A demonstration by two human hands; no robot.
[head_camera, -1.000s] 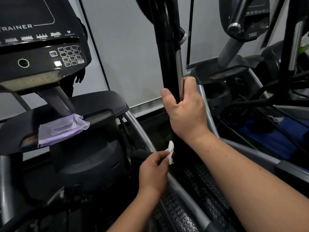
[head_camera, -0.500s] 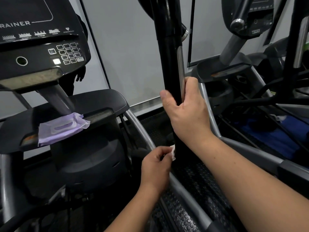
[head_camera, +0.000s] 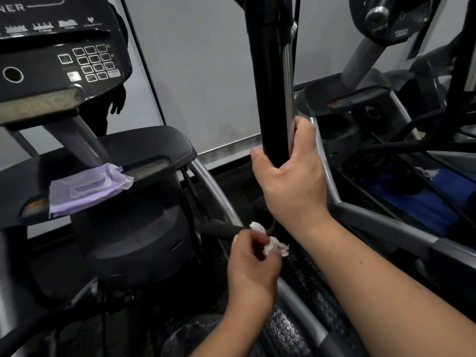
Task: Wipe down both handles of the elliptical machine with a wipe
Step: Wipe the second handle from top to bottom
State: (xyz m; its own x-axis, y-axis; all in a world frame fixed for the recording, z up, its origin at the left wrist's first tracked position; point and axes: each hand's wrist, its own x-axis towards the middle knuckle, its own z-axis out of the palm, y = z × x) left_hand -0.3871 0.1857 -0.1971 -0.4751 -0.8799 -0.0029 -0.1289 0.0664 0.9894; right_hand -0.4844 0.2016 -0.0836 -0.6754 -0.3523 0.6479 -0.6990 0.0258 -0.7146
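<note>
A tall black handle (head_camera: 270, 86) of the elliptical machine rises through the middle of the view, with a silver strip along its right side. My right hand (head_camera: 291, 176) grips this handle low down, thumb on the left and fingers wrapped behind. Below it, my left hand (head_camera: 251, 264) pinches a crumpled white wipe (head_camera: 273, 244), which sits just left of the handle's base and apart from it. The handle's top runs out of frame.
The console (head_camera: 59, 55) with a keypad stands at the upper left. A purple wipes pack (head_camera: 87, 188) lies on the black shelf (head_camera: 154, 148) below it. A textured foot pedal (head_camera: 296, 331) lies at the bottom. Another exercise machine (head_camera: 386, 99) crowds the right.
My left hand has drawn back and down from the handle's base, and more of the wipe now shows, bunched in its fingers. My right hand keeps its grip on the handle.
</note>
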